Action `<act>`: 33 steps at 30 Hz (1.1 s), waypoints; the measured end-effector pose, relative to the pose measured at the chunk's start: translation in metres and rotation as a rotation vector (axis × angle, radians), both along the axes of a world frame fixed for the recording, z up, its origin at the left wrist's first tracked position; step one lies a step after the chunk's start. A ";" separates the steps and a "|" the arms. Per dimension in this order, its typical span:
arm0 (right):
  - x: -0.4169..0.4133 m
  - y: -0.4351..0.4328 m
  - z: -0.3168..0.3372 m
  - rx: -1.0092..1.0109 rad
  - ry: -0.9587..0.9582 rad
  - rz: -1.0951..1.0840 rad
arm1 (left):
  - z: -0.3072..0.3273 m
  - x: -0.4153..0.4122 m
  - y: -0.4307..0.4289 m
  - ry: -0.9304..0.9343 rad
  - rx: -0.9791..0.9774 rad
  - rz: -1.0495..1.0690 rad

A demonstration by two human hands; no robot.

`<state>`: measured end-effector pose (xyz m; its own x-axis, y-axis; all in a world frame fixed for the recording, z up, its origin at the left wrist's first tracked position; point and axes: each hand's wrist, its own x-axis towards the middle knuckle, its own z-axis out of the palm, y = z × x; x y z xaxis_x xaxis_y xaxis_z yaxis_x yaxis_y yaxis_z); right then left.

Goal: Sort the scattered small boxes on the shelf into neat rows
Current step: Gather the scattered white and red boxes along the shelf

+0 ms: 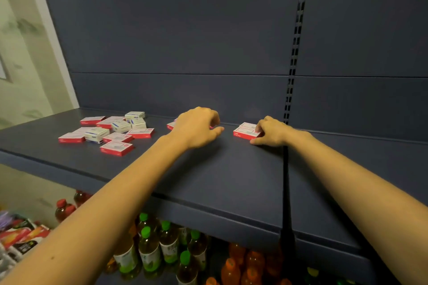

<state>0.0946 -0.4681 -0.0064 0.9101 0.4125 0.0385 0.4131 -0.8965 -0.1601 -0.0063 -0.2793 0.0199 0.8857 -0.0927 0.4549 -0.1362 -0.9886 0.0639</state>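
Two bare forearms (120, 192) reach up from the bottom edge, over the front lip of the dark shelf (231, 180). At far left the scattered boxes (111, 133) lie in a loose heap. Most are flat red-and-white ones at all angles, with a few thicker white boxes (121, 126) on top. Just right of the heap, the left hand (196, 126) hovers knuckles-up, fingers curled down over a partly hidden red box (171, 125). Whether its grip has closed on that box I cannot tell. Well apart to the right, a pair of red boxes (245, 132) sits one just behind the other, roughly square to the shelf's back. The right hand (271, 132) has its grip clamped on the pair's right end, thumb low at the near corner.

These look like light, stiff card cartons, likely to skid on the smooth shelf at a nudge. They are best pinched across the short ends or pushed flat by an edge, since squeezing the broad faces may dent them.
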 end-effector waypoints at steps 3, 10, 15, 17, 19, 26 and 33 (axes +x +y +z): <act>0.009 0.006 -0.001 -0.010 -0.008 -0.052 | -0.001 0.022 0.009 0.007 -0.002 -0.027; 0.016 0.017 0.001 0.022 0.101 -0.145 | 0.004 0.070 0.022 0.038 -0.020 -0.146; -0.001 0.008 0.007 0.018 0.083 -0.179 | 0.001 0.106 0.020 0.238 0.019 -0.307; -0.012 0.000 0.012 0.026 0.045 -0.205 | -0.002 0.119 0.015 0.326 0.045 -0.372; -0.026 -0.010 0.017 0.050 -0.004 -0.244 | -0.005 0.131 0.010 0.389 0.061 -0.426; -0.071 -0.040 0.015 0.166 -0.021 -0.427 | -0.017 0.162 -0.004 0.552 0.027 -0.548; -0.101 -0.055 0.007 0.213 -0.021 -0.547 | -0.021 0.174 -0.004 0.471 -0.008 -0.639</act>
<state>-0.0068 -0.5233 0.0006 0.9867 -0.1353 0.0896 -0.0950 -0.9293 -0.3569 0.1673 -0.2834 -0.0007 0.7616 -0.6462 0.0486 -0.6339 -0.7273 0.2629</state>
